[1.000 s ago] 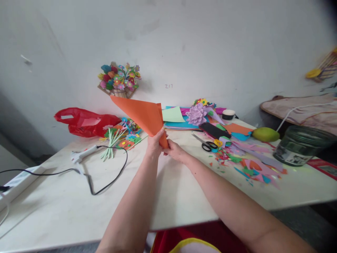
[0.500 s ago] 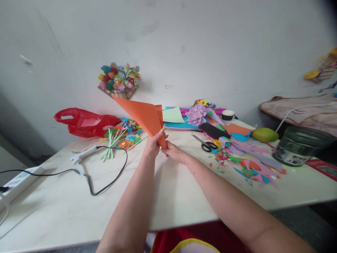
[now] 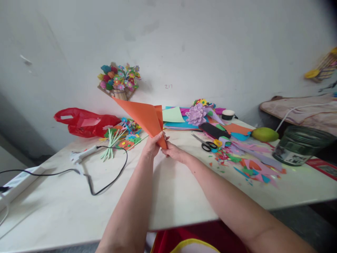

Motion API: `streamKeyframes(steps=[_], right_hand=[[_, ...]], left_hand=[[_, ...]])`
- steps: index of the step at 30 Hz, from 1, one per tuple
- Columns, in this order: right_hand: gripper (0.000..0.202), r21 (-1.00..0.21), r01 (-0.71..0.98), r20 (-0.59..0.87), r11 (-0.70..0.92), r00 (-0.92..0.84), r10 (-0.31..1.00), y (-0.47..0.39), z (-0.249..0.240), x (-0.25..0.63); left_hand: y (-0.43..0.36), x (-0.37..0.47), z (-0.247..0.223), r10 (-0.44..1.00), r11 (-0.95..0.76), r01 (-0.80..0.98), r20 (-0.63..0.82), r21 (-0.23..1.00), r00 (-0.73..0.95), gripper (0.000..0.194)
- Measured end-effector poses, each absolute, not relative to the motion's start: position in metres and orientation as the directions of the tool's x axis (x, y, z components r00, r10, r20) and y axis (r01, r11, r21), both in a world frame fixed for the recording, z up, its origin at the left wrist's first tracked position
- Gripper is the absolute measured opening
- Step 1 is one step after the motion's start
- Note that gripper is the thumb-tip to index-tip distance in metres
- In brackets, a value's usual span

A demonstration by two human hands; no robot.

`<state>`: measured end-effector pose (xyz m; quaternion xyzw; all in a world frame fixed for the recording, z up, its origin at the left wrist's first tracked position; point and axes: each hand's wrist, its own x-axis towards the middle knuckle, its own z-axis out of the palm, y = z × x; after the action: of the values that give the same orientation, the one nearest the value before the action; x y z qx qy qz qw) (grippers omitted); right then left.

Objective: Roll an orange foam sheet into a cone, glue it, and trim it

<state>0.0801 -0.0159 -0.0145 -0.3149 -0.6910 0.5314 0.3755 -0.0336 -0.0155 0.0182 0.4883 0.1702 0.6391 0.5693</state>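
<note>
An orange paper sheet (image 3: 143,114) is rolled into a cone, its wide mouth pointing up and left. My left hand (image 3: 152,146) grips the cone near its narrow tip above the white table (image 3: 168,189). My right hand (image 3: 173,151) pinches the tip from the right. Both hands meet at the cone's point, a little above the tabletop.
Black scissors (image 3: 207,144), a black phone (image 3: 213,130) and several coloured paper scraps (image 3: 250,165) lie to the right. A white glue gun (image 3: 83,154) with a black cord, green sticks and a red plastic bag (image 3: 84,122) sit left. A green fruit (image 3: 264,134) and a dark jar (image 3: 300,144) are far right.
The cone's tip has shifted slightly as my fingers adjusted their hold; otherwise the scene is nearly unchanged.
</note>
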Motion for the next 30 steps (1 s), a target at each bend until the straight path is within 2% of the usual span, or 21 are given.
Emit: streamKeyframes(steps=[5, 8, 11, 16, 20, 30], right_hand=[[0.02, -0.983, -0.087, 0.181, 0.16, -0.54, 0.822, -0.016, -0.011, 0.085], [0.025, -0.972, -0.234, 0.152, 0.028, -0.53, 0.834, -0.017, -0.006, 0.089], [0.029, -0.956, -0.292, 0.11, -0.04, -0.48, 0.871, -0.017, -0.003, 0.093], [0.022, -0.976, -0.218, 0.116, 0.005, -0.499, 0.859, -0.018, -0.006, 0.095], [0.026, -0.988, -0.137, 0.132, 0.075, -0.48, 0.867, -0.017, -0.01, 0.093], [0.012, -0.997, -0.043, 0.075, 0.061, -0.463, 0.883, -0.017, -0.008, 0.089]], left_hand=[[-0.012, -0.035, 0.019, 0.918, -0.304, -0.617, 0.396, 0.726, 0.013, 0.021], [-0.01, -0.038, 0.019, 0.933, -0.294, -0.645, 0.36, 0.705, -0.032, 0.023], [-0.008, -0.04, 0.019, 0.941, -0.283, -0.673, 0.335, 0.683, -0.056, 0.024], [-0.008, -0.041, 0.02, 0.947, -0.287, -0.725, 0.298, 0.626, -0.118, 0.024], [-0.008, -0.042, 0.021, 0.95, -0.289, -0.745, 0.279, 0.601, -0.143, 0.025], [-0.008, -0.044, 0.019, 0.935, -0.272, -0.779, 0.346, 0.565, -0.075, 0.021]])
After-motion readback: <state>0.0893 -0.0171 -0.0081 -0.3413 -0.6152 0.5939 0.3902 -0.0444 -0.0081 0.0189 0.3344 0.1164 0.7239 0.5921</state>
